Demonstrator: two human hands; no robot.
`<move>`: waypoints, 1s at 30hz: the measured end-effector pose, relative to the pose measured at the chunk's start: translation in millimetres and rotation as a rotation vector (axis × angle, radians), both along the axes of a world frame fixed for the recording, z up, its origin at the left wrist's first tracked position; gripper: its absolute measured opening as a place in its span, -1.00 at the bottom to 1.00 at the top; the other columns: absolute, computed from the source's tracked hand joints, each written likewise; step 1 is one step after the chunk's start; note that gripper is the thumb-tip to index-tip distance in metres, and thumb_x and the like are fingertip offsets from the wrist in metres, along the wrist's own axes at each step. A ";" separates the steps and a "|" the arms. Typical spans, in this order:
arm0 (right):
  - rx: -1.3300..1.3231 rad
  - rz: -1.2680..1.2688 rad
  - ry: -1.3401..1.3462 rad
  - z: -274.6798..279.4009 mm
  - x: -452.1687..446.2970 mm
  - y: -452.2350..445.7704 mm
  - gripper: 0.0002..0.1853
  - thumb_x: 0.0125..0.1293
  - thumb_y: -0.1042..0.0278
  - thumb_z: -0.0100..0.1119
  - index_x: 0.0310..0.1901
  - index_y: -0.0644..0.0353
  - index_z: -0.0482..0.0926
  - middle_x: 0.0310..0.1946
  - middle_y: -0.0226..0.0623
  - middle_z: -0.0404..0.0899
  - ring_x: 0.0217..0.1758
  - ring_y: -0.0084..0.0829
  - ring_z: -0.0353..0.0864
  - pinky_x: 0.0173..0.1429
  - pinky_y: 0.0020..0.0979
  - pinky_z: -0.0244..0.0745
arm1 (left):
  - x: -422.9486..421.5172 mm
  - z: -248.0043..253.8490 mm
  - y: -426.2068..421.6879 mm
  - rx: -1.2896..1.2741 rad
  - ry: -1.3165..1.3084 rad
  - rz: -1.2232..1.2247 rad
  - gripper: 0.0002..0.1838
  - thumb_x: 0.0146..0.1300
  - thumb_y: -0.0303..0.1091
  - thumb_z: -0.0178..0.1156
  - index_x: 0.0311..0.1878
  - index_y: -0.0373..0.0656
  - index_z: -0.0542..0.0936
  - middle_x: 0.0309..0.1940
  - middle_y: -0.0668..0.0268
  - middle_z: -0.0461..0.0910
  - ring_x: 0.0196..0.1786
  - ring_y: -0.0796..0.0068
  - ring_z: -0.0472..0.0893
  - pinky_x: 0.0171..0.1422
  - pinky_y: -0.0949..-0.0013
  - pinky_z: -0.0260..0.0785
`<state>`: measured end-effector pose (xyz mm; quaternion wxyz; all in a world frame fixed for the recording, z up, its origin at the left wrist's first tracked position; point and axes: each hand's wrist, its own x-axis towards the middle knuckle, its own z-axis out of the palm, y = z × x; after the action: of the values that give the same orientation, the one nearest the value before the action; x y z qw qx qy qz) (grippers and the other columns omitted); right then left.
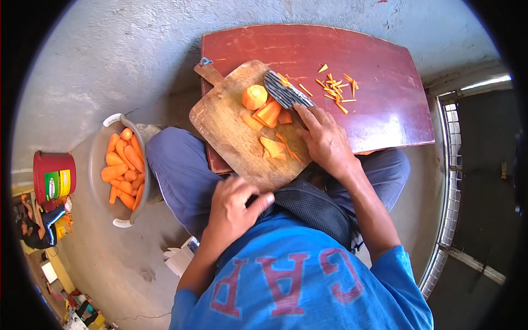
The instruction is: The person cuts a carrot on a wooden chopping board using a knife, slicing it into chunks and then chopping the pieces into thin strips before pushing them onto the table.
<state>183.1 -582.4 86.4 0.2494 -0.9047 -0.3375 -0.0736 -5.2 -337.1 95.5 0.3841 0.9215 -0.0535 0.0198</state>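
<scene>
My right hand [327, 137] is closed around the handle of a knife [283, 91] with a dark, pale-streaked blade, which lies across the right edge of a wooden cutting board [217, 118]. Left of the blade on the board sit a peeled carrot piece [254, 97] standing on end and several thick carrot slices [268, 114]. Thin carrot slices [273, 147] and a few strips lie lower down. My left hand [234, 206] is over my lap below the board, fingers loosely bent and thumb apart, with nothing visible in it. A black mesh bag [313, 203] lies beside it.
The board rests on a red wooden table [385, 104], with carrot strips [336, 88] scattered at its right. On the floor at left stand a grey tub [98, 165] of whole carrots and a red bucket [41, 165]. Another person [41, 228] sits at far left.
</scene>
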 end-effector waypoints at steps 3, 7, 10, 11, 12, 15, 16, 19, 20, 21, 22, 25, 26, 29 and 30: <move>-0.006 0.053 -0.049 18.2 -19.7 -13.0 -0.46 0.53 0.33 0.53 0.49 0.17 0.70 0.21 0.02 0.71 0.12 0.18 0.78 0.15 0.11 0.76 | -27.7 0.3 1.5 -0.095 0.173 -0.116 -0.54 0.44 -0.02 0.66 -0.05 -0.29 0.79 -0.14 0.09 0.78 0.01 0.00 0.72 0.20 -0.02 0.47; -0.261 0.170 0.933 48.1 -47.5 -65.9 -0.25 0.63 -0.12 0.49 0.56 0.35 0.61 0.40 0.05 0.71 0.40 0.10 0.74 0.48 0.00 0.67 | -32.7 -12.1 -5.9 -0.173 0.224 -0.105 -0.57 0.53 -0.07 0.57 -0.16 -0.31 0.73 -0.28 0.09 0.71 -0.05 -0.04 0.69 0.19 -0.02 0.46; 0.138 0.340 1.305 -7.0 -63.4 -89.3 0.13 0.62 -0.57 0.30 0.70 0.47 0.45 0.64 0.09 0.59 0.73 -0.03 0.53 0.79 -0.06 0.41 | -26.4 -13.2 -16.7 -0.247 0.095 -0.113 -0.61 0.55 -0.15 0.54 -0.18 -0.32 0.69 -0.33 0.05 0.65 -0.15 -0.06 0.66 0.11 -0.03 0.48; 0.359 0.371 1.346 -31.8 -69.7 -93.2 0.28 0.58 -0.74 0.21 0.76 0.49 0.38 0.72 0.10 0.52 0.84 -0.10 0.41 0.89 -0.07 0.28 | -26.8 -11.8 -22.0 -0.306 0.093 -0.113 -0.62 0.55 -0.17 0.54 -0.19 -0.33 0.68 -0.34 0.05 0.64 -0.18 -0.06 0.65 0.06 -0.02 0.48; 0.526 0.334 1.446 -42.5 -73.8 -87.1 0.33 0.57 -0.81 0.11 0.78 0.50 0.35 0.70 0.06 0.53 0.86 -0.14 0.38 0.91 -0.12 0.23 | -26.6 -8.5 -27.9 -0.361 0.085 -0.118 -0.64 0.56 -0.20 0.53 -0.20 -0.33 0.67 -0.35 0.05 0.62 -0.21 -0.05 0.64 0.02 -0.02 0.48; 0.573 0.338 1.703 -53.0 -74.6 -79.0 0.17 0.59 -0.62 0.32 0.75 0.41 0.44 0.65 0.00 0.58 0.75 -0.20 0.49 0.87 -0.19 0.25 | -29.8 -4.0 -42.0 -0.479 0.101 -0.094 -0.65 0.56 -0.26 0.52 -0.23 -0.34 0.63 -0.38 0.04 0.58 -0.24 -0.03 0.63 -0.06 0.00 0.48; 0.523 0.327 1.689 -41.0 -75.1 -77.7 0.12 0.57 -0.54 0.36 0.73 0.40 0.46 0.63 -0.02 0.60 0.73 -0.20 0.50 0.85 -0.18 0.27 | -30.9 -3.4 -46.9 -0.512 0.111 -0.078 -0.65 0.56 -0.28 0.51 -0.24 -0.34 0.62 -0.39 0.03 0.56 -0.25 -0.02 0.62 -0.08 0.01 0.48; 0.377 0.314 1.574 -8.6 -77.6 -95.8 0.02 0.50 -0.36 0.47 0.66 0.39 0.52 0.57 -0.07 0.64 0.67 -0.22 0.54 0.81 -0.18 0.31 | -27.7 -7.4 -63.5 -0.516 0.170 -0.187 -0.64 0.56 -0.30 0.50 -0.27 -0.35 0.58 -0.40 0.03 0.55 -0.26 -0.02 0.62 -0.09 0.04 0.48; 0.340 0.326 1.487 -4.1 -80.8 -119.3 0.03 0.44 -0.35 0.48 0.64 0.39 0.53 0.55 -0.09 0.64 0.66 -0.23 0.55 0.80 -0.18 0.31 | -30.1 -7.3 -63.8 -0.558 0.181 -0.194 -0.66 0.56 -0.31 0.49 -0.23 -0.35 0.59 -0.37 -0.01 0.57 -0.28 -0.07 0.62 -0.09 -0.02 0.47; 0.303 0.339 1.400 -0.4 -84.6 -140.8 0.03 0.38 -0.34 0.50 0.62 0.40 0.55 0.54 -0.11 0.65 0.65 -0.25 0.56 0.80 -0.19 0.31 | -21.0 -12.6 -85.4 -0.577 0.040 -0.302 -0.71 0.57 -0.33 0.45 -0.18 -0.35 0.61 -0.31 -0.07 0.65 -0.23 -0.19 0.69 -0.06 -0.09 0.50; 0.307 0.242 1.468 4.8 -89.4 -157.2 0.09 0.28 -0.28 0.62 0.64 0.39 0.52 0.56 -0.13 0.63 0.67 -0.23 0.52 0.82 -0.16 0.27 | -17.4 -16.2 -93.7 -0.593 0.045 -0.342 -0.75 0.53 -0.36 0.43 -0.17 -0.36 0.62 -0.27 -0.11 0.68 -0.17 -0.23 0.72 -0.02 -0.12 0.53; 0.327 0.009 1.595 54.6 -153.2 -247.1 0.17 0.05 0.14 0.91 0.68 0.29 0.45 0.56 -0.23 0.60 0.70 -0.29 0.45 0.83 -0.07 0.25 | 19.7 -30.4 -156.5 -0.775 -0.053 -0.762 -0.80 0.30 -0.39 0.43 -0.22 -0.36 0.66 -0.28 -0.18 0.72 -0.11 -0.32 0.78 0.00 -0.18 0.60; 0.263 -0.057 1.603 56.0 -178.2 -270.5 0.28 -0.06 0.25 0.95 0.72 0.25 0.40 0.56 -0.26 0.59 0.69 -0.29 0.46 0.80 -0.06 0.31 | 22.6 -24.5 -182.8 -0.674 -0.024 -0.893 -0.80 0.22 -0.37 0.44 -0.26 -0.33 0.68 -0.34 -0.16 0.70 -0.16 -0.32 0.78 -0.05 -0.19 0.60; 0.131 -0.326 1.719 47.4 -274.2 -299.8 0.49 -0.18 0.39 1.01 0.83 0.11 0.24 0.63 -0.30 0.54 0.61 -0.31 0.55 0.68 -0.05 0.50 | -8.6 -54.0 -276.4 -0.647 -0.079 -1.304 -0.80 0.08 -0.31 0.47 -0.39 -0.26 0.73 -0.48 -0.06 0.71 -0.27 -0.28 0.79 -0.19 -0.18 0.59; -0.022 -0.217 1.711 -6.2 -327.7 -331.9 0.43 -0.15 0.47 0.97 0.83 0.09 0.28 0.61 -0.28 0.58 0.56 -0.29 0.61 0.64 -0.05 0.56 | -19.9 -68.0 -302.0 -0.628 -0.100 -1.427 -0.80 0.06 -0.30 0.48 -0.36 -0.25 0.75 -0.44 -0.04 0.76 -0.26 -0.25 0.81 -0.18 -0.17 0.62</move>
<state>-144.6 -914.3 80.2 0.4009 -0.6786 0.0539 0.6131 -25.1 -639.0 27.5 0.5441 0.5103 -0.6422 -0.1765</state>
